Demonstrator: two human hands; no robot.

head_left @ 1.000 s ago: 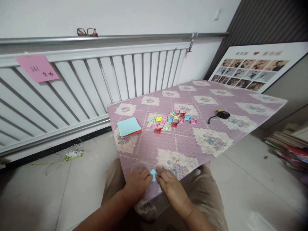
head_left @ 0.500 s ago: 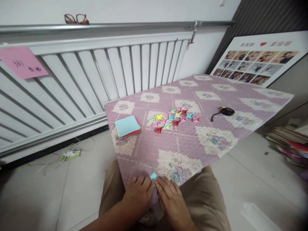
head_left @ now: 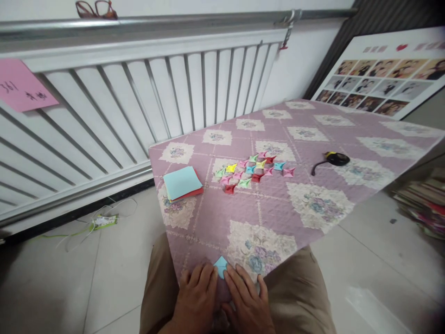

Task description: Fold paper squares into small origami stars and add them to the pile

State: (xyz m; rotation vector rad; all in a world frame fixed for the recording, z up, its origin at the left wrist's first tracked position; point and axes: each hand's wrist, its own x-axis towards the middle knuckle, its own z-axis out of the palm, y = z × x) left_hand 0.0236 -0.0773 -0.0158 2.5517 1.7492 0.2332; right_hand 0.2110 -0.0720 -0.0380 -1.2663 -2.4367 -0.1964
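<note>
Small folded light-blue paper (head_left: 220,264) at the 6 o'clock corner of the table (head_left: 212,218). Your left hand (head_left: 196,294) touches its left edge, your right hand (head_left: 248,297) its right; pinch or press, cannot tell. From it: paper stack (head_left: 182,182) at 11 o'clock, origami pieces (head_left: 250,170) between 12 and 1.

The surface (head_left: 212,213), covered in mauve floral cloth (head_left: 239,204), bears: paper stack (head_left: 182,182), left; small folded-paper pieces (head_left: 250,170), centre; black-and-yellow strapped object (head_left: 337,159), right; folded blue paper (head_left: 220,264), near corner.
</note>
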